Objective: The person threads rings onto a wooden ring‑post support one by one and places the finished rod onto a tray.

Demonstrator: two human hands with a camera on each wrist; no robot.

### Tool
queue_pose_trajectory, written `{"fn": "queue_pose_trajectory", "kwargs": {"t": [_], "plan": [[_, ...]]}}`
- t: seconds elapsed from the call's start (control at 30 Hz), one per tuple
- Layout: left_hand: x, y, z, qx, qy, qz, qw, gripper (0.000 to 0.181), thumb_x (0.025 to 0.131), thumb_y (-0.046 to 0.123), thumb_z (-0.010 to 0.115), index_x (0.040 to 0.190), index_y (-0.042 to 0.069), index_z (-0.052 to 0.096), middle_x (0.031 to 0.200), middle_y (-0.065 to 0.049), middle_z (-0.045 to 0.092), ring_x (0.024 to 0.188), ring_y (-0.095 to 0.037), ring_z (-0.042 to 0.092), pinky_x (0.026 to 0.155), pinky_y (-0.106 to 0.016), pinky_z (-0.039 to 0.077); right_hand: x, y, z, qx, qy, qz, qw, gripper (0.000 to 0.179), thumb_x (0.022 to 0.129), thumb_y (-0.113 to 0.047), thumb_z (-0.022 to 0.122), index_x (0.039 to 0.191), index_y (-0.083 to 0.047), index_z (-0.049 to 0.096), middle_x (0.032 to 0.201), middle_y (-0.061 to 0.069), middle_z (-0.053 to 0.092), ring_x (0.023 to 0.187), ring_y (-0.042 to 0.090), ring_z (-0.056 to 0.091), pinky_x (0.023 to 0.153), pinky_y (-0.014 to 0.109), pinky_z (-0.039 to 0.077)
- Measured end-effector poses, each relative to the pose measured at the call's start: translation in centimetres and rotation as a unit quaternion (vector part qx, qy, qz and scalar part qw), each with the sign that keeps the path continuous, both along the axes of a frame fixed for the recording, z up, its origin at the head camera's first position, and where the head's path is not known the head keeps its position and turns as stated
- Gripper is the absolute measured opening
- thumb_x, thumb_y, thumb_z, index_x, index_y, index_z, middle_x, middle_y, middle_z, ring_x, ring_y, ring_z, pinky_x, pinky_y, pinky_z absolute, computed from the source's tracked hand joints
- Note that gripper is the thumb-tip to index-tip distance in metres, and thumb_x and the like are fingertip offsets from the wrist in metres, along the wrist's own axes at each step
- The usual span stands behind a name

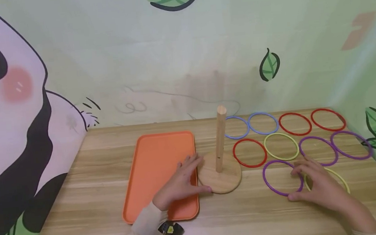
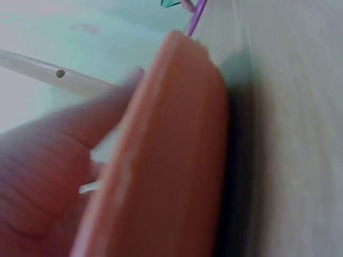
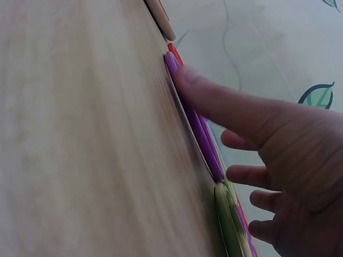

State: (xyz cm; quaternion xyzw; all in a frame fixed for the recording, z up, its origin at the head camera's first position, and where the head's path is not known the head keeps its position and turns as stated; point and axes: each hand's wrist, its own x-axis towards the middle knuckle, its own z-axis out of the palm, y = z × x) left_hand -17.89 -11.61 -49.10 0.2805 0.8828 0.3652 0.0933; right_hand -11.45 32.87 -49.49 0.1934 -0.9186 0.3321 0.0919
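A wooden stand with an upright peg (image 1: 221,138) on a round base (image 1: 227,183) is right of the orange tray (image 1: 155,165). My left hand (image 1: 180,181) is over the tray's right side, fingers and thumb spread toward the base's left edge; whether they touch it I cannot tell. My right hand (image 1: 321,184) reaches over the right side of the nearest purple ring (image 1: 265,179) and partly covers a yellow-green ring (image 1: 342,180). In the right wrist view, its thumb (image 3: 214,99) lies at the purple ring (image 3: 195,123), the other fingers loosely bent.
Behind the right hand lie more flat rings: two blue (image 1: 264,133), several red (image 1: 251,166), one yellow-green (image 1: 282,159) and two purple (image 1: 352,159). They cover the right part of the wooden table (image 1: 87,193). A wall with painted leaves (image 1: 269,65) and a panda stands behind.
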Motion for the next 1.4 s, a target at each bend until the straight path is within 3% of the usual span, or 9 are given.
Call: {"fn": "queue_pose_trajectory", "kwargs": {"t": [0.17,0.4,0.53,0.6,0.7,0.77,0.93,1.17,1.4], "plan": [[-0.1,-0.1,-0.2,-0.016,-0.003,-0.006,0.9999,0.102,0.088,0.045,0.086,0.164,0.001,0.034,0.173,-0.018,0.021,0.160,-0.044,0.012,0.127,-0.062,0.001,0.0,0.2,0.1,0.014,0.013,0.000,0.9998,0.058,0.056,-0.032,0.103,0.101,-0.014,0.071,0.130,0.028,0.063,0.135,0.069,0.034,0.112,0.081,0.020],[-0.1,0.5,-0.8,-0.018,0.016,-0.010,0.9997,0.093,0.090,0.043,0.084,0.162,0.002,0.040,0.171,-0.019,0.028,0.158,-0.048,0.014,0.125,-0.068,0.002,0.2,0.2,0.2,0.035,0.012,0.001,0.9993,0.045,0.058,-0.034,0.102,0.085,-0.022,0.068,0.135,0.033,0.061,0.131,0.061,0.045,0.115,0.071,0.028],[0.0,0.9,-0.8,-0.028,0.016,-0.007,0.9995,0.094,0.089,0.047,0.084,0.161,0.003,0.042,0.170,-0.017,0.031,0.159,-0.046,0.013,0.124,-0.068,-0.001,0.4,0.1,0.2,0.033,0.002,0.001,0.9995,0.043,0.060,-0.035,0.102,0.074,-0.029,0.061,0.136,0.035,0.059,0.132,0.062,0.043,0.111,0.077,0.028],[0.1,0.9,-0.7,-0.030,0.016,-0.004,0.9994,0.094,0.088,0.047,0.085,0.161,0.003,0.043,0.170,-0.016,0.031,0.159,-0.046,0.013,0.124,-0.068,-0.001,0.5,0.0,0.2,0.030,-0.005,0.001,0.9995,0.044,0.061,-0.035,0.101,0.071,-0.031,0.059,0.137,0.034,0.059,0.133,0.063,0.042,0.114,0.075,0.026],[0.1,0.9,-0.9,-0.035,0.019,-0.001,0.9992,0.094,0.088,0.048,0.085,0.160,0.003,0.044,0.170,-0.015,0.032,0.159,-0.046,0.014,0.124,-0.068,-0.001,0.6,-0.2,0.1,0.026,-0.008,0.000,0.9996,0.044,0.063,-0.036,0.101,0.071,-0.032,0.058,0.137,0.032,0.059,0.133,0.062,0.043,0.123,0.057,0.022],[0.1,0.8,-0.9,-0.038,0.020,-0.002,0.9991,0.094,0.089,0.049,0.084,0.160,0.004,0.044,0.170,-0.014,0.032,0.159,-0.045,0.014,0.125,-0.068,0.000,0.7,-0.4,0.2,0.025,-0.007,-0.002,0.9997,0.045,0.064,-0.037,0.101,0.071,-0.033,0.057,0.137,0.030,0.059,0.131,0.061,0.046,0.120,0.052,0.025],[0.1,0.7,-1.1,-0.045,0.018,0.001,0.9988,0.095,0.089,0.052,0.083,0.161,0.005,0.043,0.171,-0.012,0.031,0.160,-0.043,0.013,0.125,-0.066,0.000,0.8,-0.7,0.4,0.026,0.005,-0.003,0.9996,0.048,0.063,-0.037,0.102,0.073,-0.034,0.056,0.136,0.025,0.059,0.125,0.055,0.052,0.104,0.058,0.037],[0.1,0.7,-1.1,-0.044,0.020,0.001,0.9988,0.094,0.089,0.051,0.083,0.161,0.005,0.043,0.170,-0.013,0.032,0.160,-0.043,0.013,0.125,-0.067,0.000,0.6,-1.1,0.4,0.024,0.029,-0.007,0.9993,0.050,0.061,-0.037,0.104,0.074,-0.037,0.055,0.134,0.018,0.062,0.121,0.047,0.057,0.094,0.045,0.037],[-0.2,0.8,-0.8,-0.045,0.015,0.002,0.9989,0.092,0.089,0.046,0.084,0.161,0.005,0.044,0.170,-0.013,0.033,0.160,-0.043,0.014,0.125,-0.067,-0.001,0.4,-1.4,0.5,0.015,0.049,-0.006,0.9987,0.051,0.059,-0.036,0.104,0.075,-0.037,0.056,0.131,0.016,0.064,0.119,0.043,0.058,0.098,0.024,0.032]]}}
